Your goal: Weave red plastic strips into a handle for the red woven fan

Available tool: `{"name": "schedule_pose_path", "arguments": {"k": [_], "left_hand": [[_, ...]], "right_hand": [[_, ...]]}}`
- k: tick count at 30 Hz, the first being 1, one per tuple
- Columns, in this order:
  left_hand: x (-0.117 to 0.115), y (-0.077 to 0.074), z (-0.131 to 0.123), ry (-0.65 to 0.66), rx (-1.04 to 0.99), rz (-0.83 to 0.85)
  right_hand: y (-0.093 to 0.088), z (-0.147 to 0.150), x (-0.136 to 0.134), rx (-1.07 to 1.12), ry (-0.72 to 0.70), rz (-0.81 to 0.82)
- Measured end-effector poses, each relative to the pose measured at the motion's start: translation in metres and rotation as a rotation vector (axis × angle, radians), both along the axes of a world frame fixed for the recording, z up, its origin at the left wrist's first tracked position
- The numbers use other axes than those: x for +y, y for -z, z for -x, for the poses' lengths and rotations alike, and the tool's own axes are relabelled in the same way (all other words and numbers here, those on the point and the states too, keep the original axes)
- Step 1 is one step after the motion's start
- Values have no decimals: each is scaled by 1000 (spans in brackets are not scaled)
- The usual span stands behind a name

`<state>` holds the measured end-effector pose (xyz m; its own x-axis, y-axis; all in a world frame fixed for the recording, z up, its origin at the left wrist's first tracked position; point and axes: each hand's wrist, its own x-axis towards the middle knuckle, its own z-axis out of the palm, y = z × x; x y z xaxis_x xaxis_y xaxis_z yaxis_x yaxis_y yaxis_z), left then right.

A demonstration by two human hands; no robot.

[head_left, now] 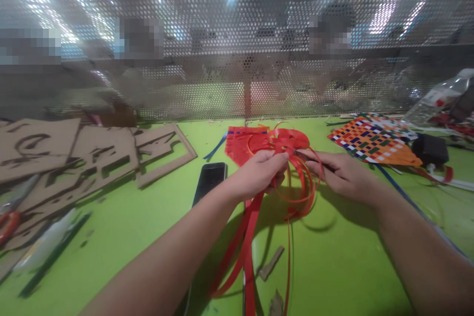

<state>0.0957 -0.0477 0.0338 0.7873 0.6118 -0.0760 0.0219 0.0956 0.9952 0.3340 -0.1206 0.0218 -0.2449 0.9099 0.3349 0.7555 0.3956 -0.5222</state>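
Near the middle of the table, my left hand [262,170] is closed on a bundle of glossy red strips [252,237], some looping up and others trailing toward the front edge. My right hand [342,173] is beside the loops on the right. Its fingers are closed around something slim and dark, mostly hidden, whose tip reaches the red strips. Just behind my left hand lies a red woven piece [239,145] with a blue strip through its top edge. A dark phone [210,182] lies to the left of my left hand, partly behind my forearm.
Cut cardboard sheets [107,150] cover the left side, with scissors [11,222] and a white tube [48,242] near them. A multicoloured woven mat [374,140], a black box [430,148] and a plastic bottle [439,96] stand right. A perforated metal screen [222,74] borders the back.
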Motion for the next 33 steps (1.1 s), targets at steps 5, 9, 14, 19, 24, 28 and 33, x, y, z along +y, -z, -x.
{"name": "schedule_pose_path", "arguments": {"k": [5,9,14,19,24,28,33], "left_hand": [[-1,1,-1,7,80,-44],[2,-5,2,-28,116,-46],[2,-7,3,-59,124,-35],[1,-6,1,-26,125,-28],[3,-4,4,3,136,-13],[7,-8,9,-35,104,70],[12,-10,7,-190,70,68]], "right_hand": [[3,5,1,-6,-2,-45],[6,1,4,-57,5,-82],[10,-4,5,-57,0,-89],[13,2,6,-22,-11,-79],[13,-5,6,-46,18,-103],[6,-31,5,32,297,-185],[8,-27,8,278,272,-85]]}}
